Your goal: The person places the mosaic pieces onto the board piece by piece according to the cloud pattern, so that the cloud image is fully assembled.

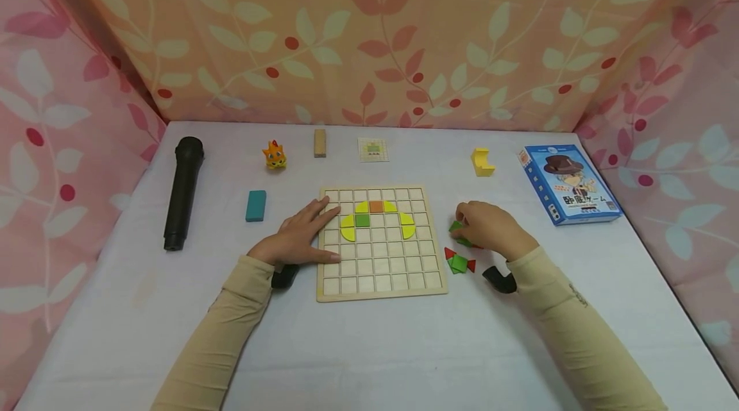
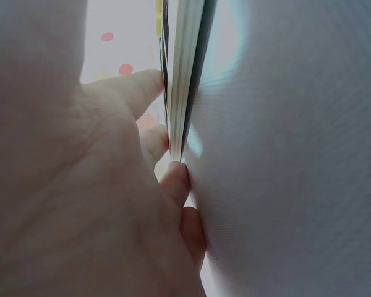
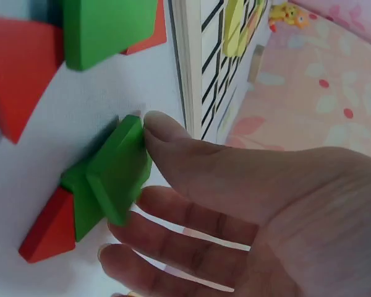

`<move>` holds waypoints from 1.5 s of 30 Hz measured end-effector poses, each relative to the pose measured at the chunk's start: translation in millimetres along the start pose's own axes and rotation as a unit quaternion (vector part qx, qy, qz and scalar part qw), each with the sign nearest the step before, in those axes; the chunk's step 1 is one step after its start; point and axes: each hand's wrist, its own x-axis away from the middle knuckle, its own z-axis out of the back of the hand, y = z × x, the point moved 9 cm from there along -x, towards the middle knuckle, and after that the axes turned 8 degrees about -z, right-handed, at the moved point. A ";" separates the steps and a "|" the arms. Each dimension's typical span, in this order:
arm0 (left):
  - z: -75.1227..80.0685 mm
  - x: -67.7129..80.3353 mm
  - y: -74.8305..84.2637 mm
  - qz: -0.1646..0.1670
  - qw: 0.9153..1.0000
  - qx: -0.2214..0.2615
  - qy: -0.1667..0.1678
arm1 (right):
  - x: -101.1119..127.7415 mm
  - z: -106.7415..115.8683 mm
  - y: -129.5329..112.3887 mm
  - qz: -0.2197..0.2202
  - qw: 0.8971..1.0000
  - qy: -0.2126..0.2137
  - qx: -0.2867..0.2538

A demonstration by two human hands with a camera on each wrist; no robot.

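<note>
Up close, the right wrist view shows the right hand [image 3: 235, 204] pinching a green square tile [image 3: 114, 176] above a red triangle [image 3: 46, 229], hidden from overhead. Overhead, the left hand [image 1: 300, 234] lies flat, fingers straight, on the wooden grid board [image 1: 381, 270].

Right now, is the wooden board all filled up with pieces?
No, mostly empty: the wooden board holds only a few yellow, orange and green pieces near its top.
</note>
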 end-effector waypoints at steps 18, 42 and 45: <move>-0.9 -0.6 1.4 -0.001 1.000 -0.001 -0.002 | -2.0 -1.3 -5.4 0.013 1.000 0.023 0.011; -0.2 1.1 2.7 -0.011 1.000 -0.002 0.000 | -2.0 33.4 -103.1 0.163 0.976 0.099 -0.106; 0.9 1.7 3.8 -0.013 1.000 0.000 0.001 | -6.8 28.5 -120.7 0.185 0.974 0.086 -0.103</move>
